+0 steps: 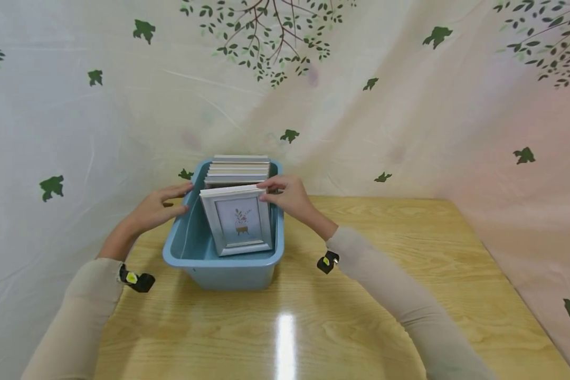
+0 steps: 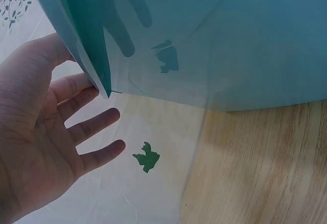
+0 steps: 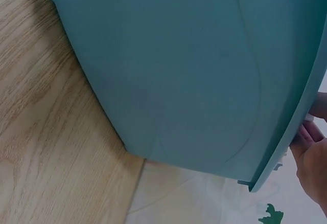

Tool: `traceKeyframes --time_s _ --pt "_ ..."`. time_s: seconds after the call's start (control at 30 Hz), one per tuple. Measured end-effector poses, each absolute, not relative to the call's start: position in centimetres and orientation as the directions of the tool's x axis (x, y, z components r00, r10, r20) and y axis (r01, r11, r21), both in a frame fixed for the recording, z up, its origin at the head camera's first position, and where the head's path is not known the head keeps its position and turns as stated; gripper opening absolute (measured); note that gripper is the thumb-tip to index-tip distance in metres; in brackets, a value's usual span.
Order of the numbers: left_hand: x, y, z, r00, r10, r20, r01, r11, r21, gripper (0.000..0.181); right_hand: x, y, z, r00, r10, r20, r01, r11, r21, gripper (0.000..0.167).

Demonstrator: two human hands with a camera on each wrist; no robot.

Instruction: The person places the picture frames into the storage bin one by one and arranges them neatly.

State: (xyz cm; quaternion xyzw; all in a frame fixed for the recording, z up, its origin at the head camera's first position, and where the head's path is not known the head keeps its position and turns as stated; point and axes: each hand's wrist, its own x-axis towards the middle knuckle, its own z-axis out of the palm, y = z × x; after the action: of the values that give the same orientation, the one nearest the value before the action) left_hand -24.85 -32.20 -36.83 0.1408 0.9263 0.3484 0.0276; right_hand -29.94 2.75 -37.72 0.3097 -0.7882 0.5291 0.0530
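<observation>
A blue plastic bin stands on the table with several picture frames upright in a row at its back. Nearer the front, a silver picture frame leans in the bin, its picture showing a potted plant. My right hand pinches this frame at its top right corner; in the right wrist view the bin's wall partly covers the fingers. At the bin's left rim, my left hand touches the edge with its fingers loosely extended. The left wrist view shows the left palm outside the bin.
The wooden table extends to the right and front of the bin. Behind it hangs a pale cloth printed with leaves and branches. A black camera sits on each wrist, over the sleeves.
</observation>
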Motion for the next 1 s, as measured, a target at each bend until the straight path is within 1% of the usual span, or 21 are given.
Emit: traceKeyframes --time_s 0.1,0.2,0.53,0.7,1.0 --pt "-25.0 -32.2 -36.9 -0.959 0.280 0.045 0.240 0.717 0.654 0.066 -30.1 2.7 -37.8 -0.812 -0.416 0.409 -0.534 0.250 -0.808 0.025" --pt "-25.2 -32.3 -36.9 -0.959 0.279 0.042 0.238 0.722 0.650 0.067 -30.3 2.9 -37.7 -0.811 -0.431 0.395 -0.528 0.249 -0.812 0.027" --pt "-25.7 -32.6 -36.9 -0.955 0.295 0.022 0.237 0.716 0.657 0.067 -31.2 3.6 -37.4 -0.770 -0.517 0.374 -0.565 0.279 -0.777 0.025" --pt "-25.6 -32.6 -37.0 -0.954 0.297 0.032 0.244 0.713 0.657 0.066 -30.8 3.6 -37.4 -0.782 -0.504 0.366 -0.564 0.324 -0.760 0.025" --pt "-25.2 -32.4 -36.9 -0.955 0.293 0.044 0.250 0.717 0.651 0.066 -30.9 3.6 -37.8 -0.780 -0.453 0.431 -0.595 0.327 -0.734 0.022"
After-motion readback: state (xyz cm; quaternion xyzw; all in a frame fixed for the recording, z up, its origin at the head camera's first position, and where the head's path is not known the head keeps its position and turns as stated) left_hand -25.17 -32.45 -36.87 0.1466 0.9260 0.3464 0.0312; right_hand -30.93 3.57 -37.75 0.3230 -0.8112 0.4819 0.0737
